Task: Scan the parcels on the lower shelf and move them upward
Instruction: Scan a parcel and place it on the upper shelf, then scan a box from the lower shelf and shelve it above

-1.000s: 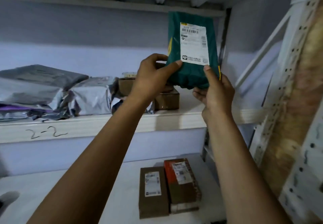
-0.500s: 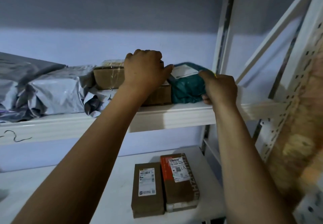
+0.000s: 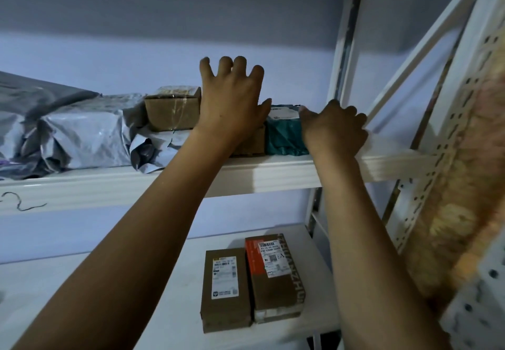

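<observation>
A green parcel (image 3: 284, 136) with a white label lies flat on the upper shelf (image 3: 273, 174), near its right end. My right hand (image 3: 334, 129) covers the parcel's right end, thumb on the label and fingers curled over the far side. My left hand (image 3: 232, 98) hovers with fingers spread over a brown box (image 3: 251, 144) just left of the green parcel. On the lower shelf (image 3: 136, 281) lie two labelled boxes side by side: a plain brown box (image 3: 225, 289) and a brown box with an orange end (image 3: 276, 276).
A taped cardboard box (image 3: 170, 109) and several crumpled grey mailer bags (image 3: 82, 136) fill the upper shelf to the left. A white upright post (image 3: 344, 49) and a diagonal brace stand behind my right hand. A perforated rack upright (image 3: 451, 144) rises at the right.
The green parcel went from upright in both hands to lying flat on the upper shelf. My left hand has let go and spread its fingers.
</observation>
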Motion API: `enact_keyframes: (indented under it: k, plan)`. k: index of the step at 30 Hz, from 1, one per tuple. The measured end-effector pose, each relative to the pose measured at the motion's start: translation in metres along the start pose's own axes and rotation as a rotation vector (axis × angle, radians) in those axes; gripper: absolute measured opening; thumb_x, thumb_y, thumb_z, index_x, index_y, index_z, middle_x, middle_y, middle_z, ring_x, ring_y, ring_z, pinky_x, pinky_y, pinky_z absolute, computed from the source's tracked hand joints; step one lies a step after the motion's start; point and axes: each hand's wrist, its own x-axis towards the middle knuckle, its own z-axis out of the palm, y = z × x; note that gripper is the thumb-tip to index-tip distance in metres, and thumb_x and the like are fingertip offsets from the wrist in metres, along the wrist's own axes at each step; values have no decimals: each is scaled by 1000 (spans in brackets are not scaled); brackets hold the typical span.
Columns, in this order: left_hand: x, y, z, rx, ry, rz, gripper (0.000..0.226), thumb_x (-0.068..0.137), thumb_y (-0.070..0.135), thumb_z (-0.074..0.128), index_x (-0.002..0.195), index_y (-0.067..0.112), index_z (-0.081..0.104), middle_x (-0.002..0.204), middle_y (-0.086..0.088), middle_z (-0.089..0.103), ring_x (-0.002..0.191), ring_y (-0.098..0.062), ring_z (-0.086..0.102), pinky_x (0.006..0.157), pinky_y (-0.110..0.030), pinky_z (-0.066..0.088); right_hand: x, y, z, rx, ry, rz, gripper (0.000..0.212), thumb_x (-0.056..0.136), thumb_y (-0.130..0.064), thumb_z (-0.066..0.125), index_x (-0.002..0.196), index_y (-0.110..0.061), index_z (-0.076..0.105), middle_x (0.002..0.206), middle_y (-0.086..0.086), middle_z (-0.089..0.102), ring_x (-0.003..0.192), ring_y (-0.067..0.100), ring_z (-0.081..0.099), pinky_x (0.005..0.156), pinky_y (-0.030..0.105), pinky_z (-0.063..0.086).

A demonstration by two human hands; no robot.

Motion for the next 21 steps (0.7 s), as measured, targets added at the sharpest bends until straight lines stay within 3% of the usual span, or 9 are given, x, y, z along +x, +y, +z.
enact_keyframes:
  k: [3,7,11,14,16,19,21]
  plan:
    - [-7,9,-2,-27,125,65,42,88,43,59,112,10,70,111,-14,68,107,-38,62,97,-55,43,-19,-8,8,37,269,-163,48,101,-51,45,120,-11,64,121,16,63,120,38,52,95,47,41]
    - [-30,33,-9,-218,460,113,18,93,19,59,91,7,73,77,-12,66,69,-34,61,63,-40,41,-39,-17,7,118,396,-364,24,95,-27,49,100,-20,71,102,5,70,107,31,58,93,42,39]
    - [-88,44,-15,-598,515,12,11,94,10,60,105,8,57,74,-7,64,61,-16,50,53,-29,35,-69,-6,10,313,636,-478,20,88,-23,53,78,-16,69,74,1,70,75,22,64,63,25,34]
    - [-143,47,7,-772,358,39,16,93,10,51,106,16,45,71,12,47,59,-6,35,52,-20,24,-96,15,40,462,678,-551,19,91,-17,61,75,-12,69,63,0,64,58,17,58,51,30,39]
    - [-186,50,24,-826,205,13,13,91,10,52,103,14,51,76,14,46,61,-2,40,50,-23,32,-125,43,72,509,643,-540,21,93,-13,60,74,-9,68,59,1,59,53,18,53,50,32,38]
    - [-251,54,57,-853,-41,-142,7,88,13,56,93,11,60,82,8,57,61,-13,55,50,-31,43,-185,92,130,518,388,-434,33,101,-22,52,78,-9,72,61,1,63,54,11,51,55,21,36]
    - [-282,55,84,-860,-209,-354,7,89,15,62,96,15,61,89,10,59,70,-14,60,59,-32,49,-214,117,164,492,158,-324,28,99,-21,56,77,-13,71,63,0,65,58,5,47,59,12,30]
